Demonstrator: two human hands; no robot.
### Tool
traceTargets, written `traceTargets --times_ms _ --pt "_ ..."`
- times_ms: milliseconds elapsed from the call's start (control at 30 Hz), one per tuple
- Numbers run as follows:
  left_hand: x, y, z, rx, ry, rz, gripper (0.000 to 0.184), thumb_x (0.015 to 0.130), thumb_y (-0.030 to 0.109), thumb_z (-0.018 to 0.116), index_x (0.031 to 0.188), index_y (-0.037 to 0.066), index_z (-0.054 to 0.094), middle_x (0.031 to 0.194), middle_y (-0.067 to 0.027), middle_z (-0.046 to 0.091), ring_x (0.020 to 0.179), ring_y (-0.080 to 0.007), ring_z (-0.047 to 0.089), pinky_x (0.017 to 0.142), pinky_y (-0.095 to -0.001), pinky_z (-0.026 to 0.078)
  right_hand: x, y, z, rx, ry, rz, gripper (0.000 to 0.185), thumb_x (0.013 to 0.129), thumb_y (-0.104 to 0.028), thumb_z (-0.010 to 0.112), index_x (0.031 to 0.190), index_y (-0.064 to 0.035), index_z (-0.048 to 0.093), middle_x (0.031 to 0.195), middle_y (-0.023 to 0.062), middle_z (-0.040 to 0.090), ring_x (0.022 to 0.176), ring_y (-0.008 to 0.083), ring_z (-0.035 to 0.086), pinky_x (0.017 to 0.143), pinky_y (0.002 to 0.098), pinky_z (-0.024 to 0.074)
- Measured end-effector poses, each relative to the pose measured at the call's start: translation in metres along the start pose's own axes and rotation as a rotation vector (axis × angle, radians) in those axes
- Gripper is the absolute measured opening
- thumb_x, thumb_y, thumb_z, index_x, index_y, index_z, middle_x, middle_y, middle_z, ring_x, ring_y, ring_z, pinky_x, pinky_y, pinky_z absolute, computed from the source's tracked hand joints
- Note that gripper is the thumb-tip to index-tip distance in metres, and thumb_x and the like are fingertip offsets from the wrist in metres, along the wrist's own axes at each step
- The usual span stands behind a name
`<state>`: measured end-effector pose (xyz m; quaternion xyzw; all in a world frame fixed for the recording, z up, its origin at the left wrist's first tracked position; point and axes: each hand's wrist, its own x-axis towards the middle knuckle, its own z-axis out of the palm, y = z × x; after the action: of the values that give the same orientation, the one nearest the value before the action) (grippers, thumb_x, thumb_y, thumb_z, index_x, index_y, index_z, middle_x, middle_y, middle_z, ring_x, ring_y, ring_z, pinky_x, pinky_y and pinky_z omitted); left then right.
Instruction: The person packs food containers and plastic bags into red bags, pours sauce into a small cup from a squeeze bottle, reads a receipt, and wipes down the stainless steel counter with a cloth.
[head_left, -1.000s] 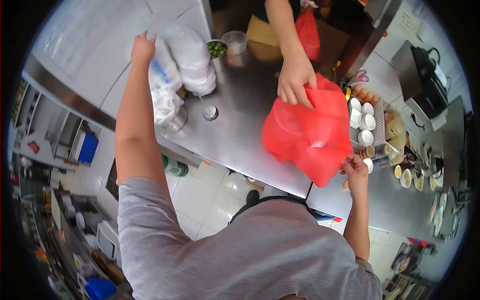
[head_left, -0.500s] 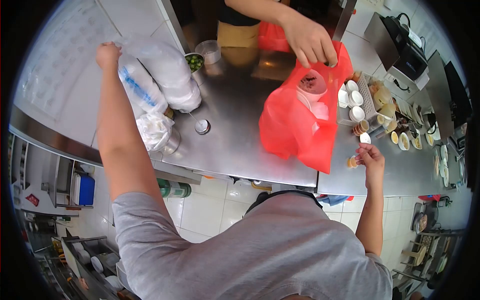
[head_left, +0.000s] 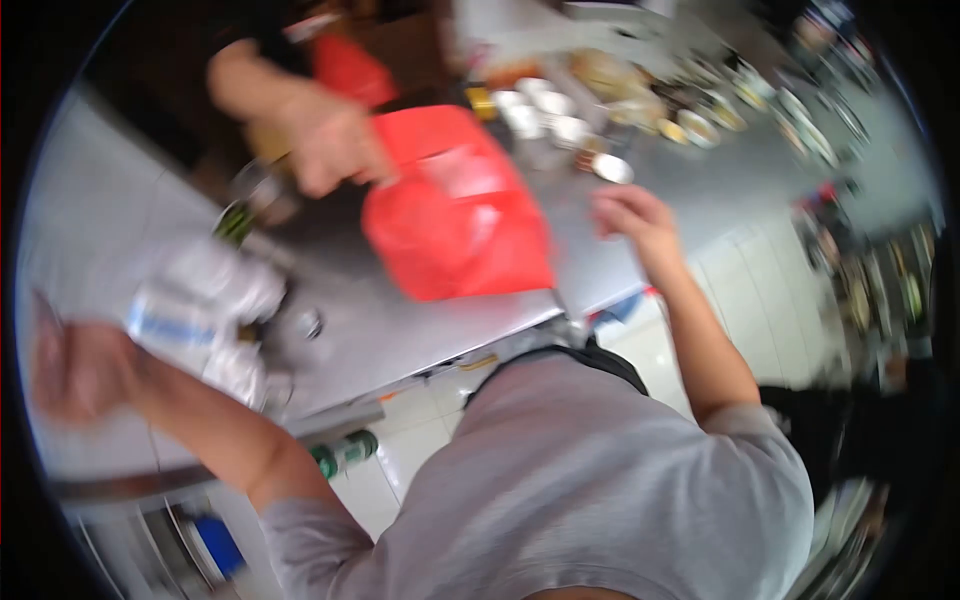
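A red plastic bag [head_left: 455, 210] is over the steel counter [head_left: 350, 340]; a co-worker's hand [head_left: 335, 145] reaches in from the upper left and is at the bag's left edge. My right hand [head_left: 635, 225] is to the right of the bag, apart from it, with loosely bent fingers and nothing visible in them. My left hand [head_left: 85, 375] is at the far left, beside white plastic packs [head_left: 205, 290]; its fingers are smeared by motion, and anything in them is hidden.
White cups [head_left: 540, 105], a white lid [head_left: 612, 168] and several small bowls [head_left: 700, 128] line the back right. A small metal object [head_left: 308, 323] sits on the counter. Near the co-worker are a clear tub [head_left: 262, 190] and a green-filled bowl [head_left: 233, 223]. A green cylinder [head_left: 345, 453] is below the counter.
The view has swung right and blurred, so the counter shifts left. The co-worker's hand stays at the bag, whose open top no longer shows. My right hand has parted from the bag's edge.
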<state>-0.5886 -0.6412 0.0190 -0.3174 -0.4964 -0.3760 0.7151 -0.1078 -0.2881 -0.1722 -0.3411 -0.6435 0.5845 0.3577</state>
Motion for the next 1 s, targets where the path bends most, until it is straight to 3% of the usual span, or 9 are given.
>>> traceTargets --times_ms 167,267,400,500,600,700,800,933,1000 --pt "-0.094 0.325 -0.043 -1.362 -0.756 -0.016 0.027 0.07 0.03 0.076 0.078 0.007 0.064 0.069 -0.0044 0.06 0.071 -0.0229 0.061 0.074 -0.0404 0.052 -0.015 -0.03 -0.008 0.66 -0.625 0.063 0.07 0.09 -0.06 0.04 0.124 0.0007 0.049 0.098 0.0098 0.064 0.086 0.0177 0.063 0.074 0.03 0.0524" --pt "-0.125 0.4 -0.045 -1.577 -1.016 0.054 0.035 0.068 0.032 0.08 0.071 0.006 0.058 0.067 -0.0059 0.057 0.069 -0.025 0.059 0.07 -0.0409 0.05 -0.026 -0.028 -0.035 0.83 -0.636 0.132 0.091 0.082 -0.073 0.036 0.132 0.002 0.04 0.105 0.013 0.061 0.096 0.0187 0.061 0.076 0.029 0.0516" --pt "-0.173 0.451 -0.034 -1.624 -1.213 0.036 0.04 0.072 0.037 0.073 0.068 0.004 0.051 0.062 -0.0089 0.048 0.06 -0.0272 0.047 0.055 -0.0378 0.039 -0.044 0.011 -0.094 0.124 -0.371 0.132 0.047 0.089 -0.035 0.061 0.118 0.0008 0.056 0.098 0.007 0.064 0.095 0.0147 0.06 0.073 0.0254 0.0498" --pt "-0.183 0.507 -0.027 -1.498 -1.543 -0.022 0.035 0.074 0.03 0.076 0.071 0.004 0.052 0.064 -0.0055 0.049 0.061 -0.022 0.049 0.06 -0.0309 0.043 -0.055 0.052 -0.127 0.085 -0.213 0.298 0.02 0.086 -0.009 0.062 0.104 -0.0006 0.063 0.091 0.005 0.064 0.082 0.0121 0.061 0.068 0.0236 0.0485" --pt "-0.221 0.575 -0.035 -1.609 -2.242 -1.323 0.027 0.079 0.022 0.073 0.075 0.004 0.053 0.069 -0.0008 0.052 0.065 -0.0135 0.051 0.061 -0.0266 0.042 -0.08 0.097 -0.131 0.271 -0.088 0.233 0.021 0.083 0.0 0.059 0.105 -0.0012 0.058 0.085 0.0058 0.063 0.07 0.0112 0.059 0.064 0.0231 0.0479" --pt "-0.26 0.636 -0.059 -1.725 -2.647 -1.141 0.019 0.081 0.014 0.069 0.078 0.007 0.052 0.073 0.0022 0.053 0.07 -0.0075 0.051 0.062 -0.0235 0.041 -0.114 0.133 -0.163 0.554 0.009 0.529 0.029 0.081 0.002 0.057 0.11 -0.0004 0.054 0.089 0.007 0.061 0.075 0.012 0.059 0.066 0.0243 0.0483" --pt "-0.265 0.69 -0.054 -1.769 -2.663 -1.013 0.02 0.076 0.007 0.07 0.077 0.009 0.05 0.073 0.0017 0.053 0.071 -0.0079 0.052 0.063 -0.0225 0.041 -0.136 0.168 -0.242 0.466 0.081 0.427 0.037 0.08 0.001 0.058 0.117 -0.0023 0.052 0.102 0.0068 0.06 0.092 0.0152 0.058 0.076 0.0269 0.0474" --pt "-0.244 0.782 -0.037 -1.82 -2.217 -1.848 0.023 0.074 -0.003 0.066 0.076 0.011 0.048 0.072 0.0033 0.049 0.066 -0.0092 0.05 0.061 -0.0235 0.04 -0.181 0.151 -0.339 0.549 -0.027 0.404 0.052 0.076 -0.002 0.063 0.126 -0.0043 0.05 0.116 0.0057 0.056 0.108 0.0176 0.052 0.088 0.0306 0.0443" --pt "-0.236 0.826 -0.029 -1.839 -2.183 -1.939 0.023 0.074 -0.004 0.065 0.077 0.011 0.047 0.072 0.0033 0.048 0.066 -0.0095 0.049 0.062 -0.024 0.04 -0.202 0.168 -0.375 0.448 0.071 0.437 0.057 0.077 -0.006 0.068 0.13 -0.0017 0.047 0.119 0.006 0.057 0.109 0.0182 0.053 0.086 0.0317 0.0463"
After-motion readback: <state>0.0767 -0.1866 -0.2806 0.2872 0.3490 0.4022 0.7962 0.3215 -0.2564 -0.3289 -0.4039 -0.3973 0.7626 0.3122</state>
